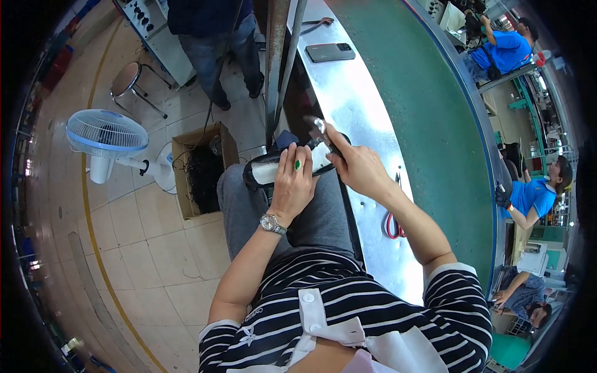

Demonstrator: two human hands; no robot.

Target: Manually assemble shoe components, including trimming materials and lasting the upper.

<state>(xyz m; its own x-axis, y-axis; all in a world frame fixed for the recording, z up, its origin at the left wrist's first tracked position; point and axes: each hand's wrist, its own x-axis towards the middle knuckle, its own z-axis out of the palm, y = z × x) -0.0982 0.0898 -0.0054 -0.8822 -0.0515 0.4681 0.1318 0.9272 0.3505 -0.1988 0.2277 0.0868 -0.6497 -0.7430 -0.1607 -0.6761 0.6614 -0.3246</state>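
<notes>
A black shoe (264, 173) with a pale underside turned up lies across my lap. My left hand (293, 185) is closed over its middle, fingers together, steadying it; a watch and a green-stoned ring are on that arm and hand. Around the handle of a metal-headed hand tool (319, 127) my right hand (362, 166) is closed, at the shoe's right end. The tool's head is blurred, and I cannot tell whether it is a hammer or pincers. Whether the tool touches the shoe is unclear.
Right of my lap runs a shiny metal bench (388, 273), bearing red-handled scissors (392, 226) and a phone (330, 52). Beyond is a green belt (429, 124). An open carton (181, 163), a fan (107, 132) and a stool (126, 79) stand left. Other people are nearby.
</notes>
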